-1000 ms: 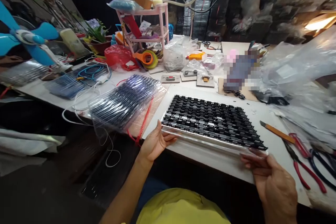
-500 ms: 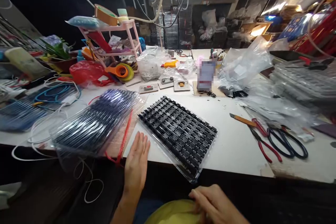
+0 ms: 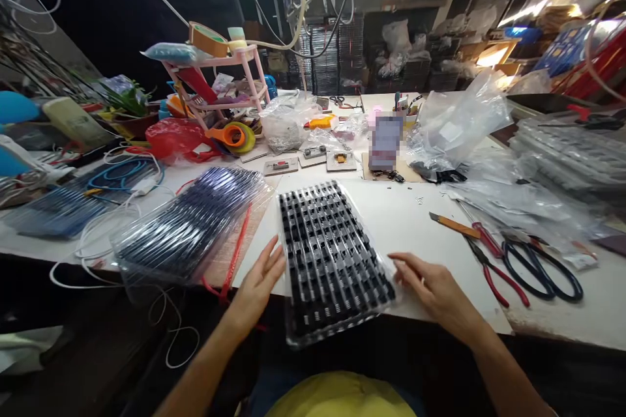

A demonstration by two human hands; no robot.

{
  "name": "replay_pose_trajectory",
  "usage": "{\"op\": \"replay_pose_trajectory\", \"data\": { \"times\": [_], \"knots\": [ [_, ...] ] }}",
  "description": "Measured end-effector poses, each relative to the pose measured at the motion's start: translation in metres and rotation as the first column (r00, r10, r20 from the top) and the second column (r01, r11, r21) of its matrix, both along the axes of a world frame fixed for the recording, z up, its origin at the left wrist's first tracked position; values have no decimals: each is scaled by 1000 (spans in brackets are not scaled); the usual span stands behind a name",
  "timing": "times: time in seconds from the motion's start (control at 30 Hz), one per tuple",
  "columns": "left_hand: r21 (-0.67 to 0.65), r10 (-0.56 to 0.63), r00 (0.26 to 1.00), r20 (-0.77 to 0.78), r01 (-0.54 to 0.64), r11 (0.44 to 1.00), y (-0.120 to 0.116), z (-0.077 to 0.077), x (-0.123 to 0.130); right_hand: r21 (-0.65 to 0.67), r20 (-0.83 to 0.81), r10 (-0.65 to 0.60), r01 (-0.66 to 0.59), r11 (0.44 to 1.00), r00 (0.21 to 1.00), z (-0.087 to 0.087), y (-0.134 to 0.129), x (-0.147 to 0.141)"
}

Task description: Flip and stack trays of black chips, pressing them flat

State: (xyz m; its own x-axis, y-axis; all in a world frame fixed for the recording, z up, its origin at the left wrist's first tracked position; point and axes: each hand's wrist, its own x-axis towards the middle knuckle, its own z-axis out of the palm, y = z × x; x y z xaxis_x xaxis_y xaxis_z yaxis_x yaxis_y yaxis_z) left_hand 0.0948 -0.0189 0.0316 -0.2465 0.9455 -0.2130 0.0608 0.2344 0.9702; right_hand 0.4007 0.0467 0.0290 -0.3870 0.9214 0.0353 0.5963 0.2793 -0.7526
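In front of me a clear plastic tray (image 3: 332,251) holds rows of small black parts. It lies on the white table, its near end jutting past the front edge. My left hand (image 3: 259,283) is at the tray's left side, fingers stretched out and fingertips close against the rim. On the opposite side my right hand (image 3: 433,290) has its fingers apart beside the tray's right rim, with the index finger extended. Whether either hand presses on the rim is hard to see. Neither hand is wrapped round anything.
Left lies a wrapped stack of dark trays (image 3: 190,225) beside a red strap (image 3: 237,244) and white cables. On the right are a cutter knife (image 3: 454,225), a screwdriver (image 3: 484,234), pliers (image 3: 493,273) and scissors (image 3: 540,267). Plastic bags (image 3: 460,117) and a pink rack (image 3: 252,75) stand behind.
The tray has turned clockwise, its long side now pointing more toward me. My right hand has risen from below the table edge to the tray's right side. My left hand stays on the left.
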Motion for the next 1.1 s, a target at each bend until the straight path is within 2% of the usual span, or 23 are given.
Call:
{"op": "replay_pose_trajectory", "data": {
  "times": [0.07,0.1,0.17,0.23,0.33,0.4,0.47,0.57,0.63,0.67,0.7,0.73,0.77,0.8,0.83,0.9,1.0,1.1],
  "knots": [
    [-52,-138,964,-225,130,990,29,11,-16,-143,-42,129,-133,981,991,12,-29,-8],
    [-67,-211,918,-335,201,977,46,15,-21,-189,-56,186,-193,963,981,17,-41,-15],
    [-116,-355,748,-560,353,928,80,21,-23,-231,-91,273,-287,930,958,21,-61,-33],
    [-135,-405,666,-627,420,898,112,24,-15,-234,-143,332,-358,904,932,18,-73,-56],
    [-132,-445,611,-655,487,863,148,22,8,-201,-231,419,-464,863,878,6,-79,-92],
    [-124,-474,581,-662,538,834,162,22,24,-184,-262,483,-535,825,835,1,-79,-111],
    [-103,-490,568,-661,578,809,167,24,34,-184,-263,539,-590,786,800,1,-80,-119],
    [-28,-444,595,-670,577,816,151,32,30,-165,-309,562,-625,763,767,9,-81,-101],
    [67,-351,660,-665,520,851,126,36,11,-142,-403,460,-551,823,791,12,-78,-70],
    [139,-281,718,-637,466,874,112,36,-1,-140,-457,346,-450,882,820,11,-74,-50],
    [191,-218,783,-583,393,899,97,34,-15,-147,-509,181,-292,945,841,9,-68,-30],
    [221,-139,854,-501,282,934,82,30,-27,-174,-524,-18,-86,981,852,6,-60,-10],
    [224,-56,905,-421,163,961,68,25,-38,-184,-504,-202,124,975,840,0,-51,9],
    [215,23,940,-342,54,975,56,18,-47,-178,-471,-356,308,935,808,-5,-41,25],
    [192,84,957,-277,-30,981,45,11,-52,-164,-448,-454,428,889,770,-11,-29,37],
    [142,143,970,-196,-116,983,32,-1,-53,-162,-382,-547,529,833,745,-21,-9,49],
    [110,151,974,-169,-133,985,29,-11,-41,-178,-288,-547,518,837,786,-26,10,43],
    [114,143,968,-207,-121,986,36,-12,-33,-144,-257,-543,524,840,800,-24,13,28]
  ]
}}
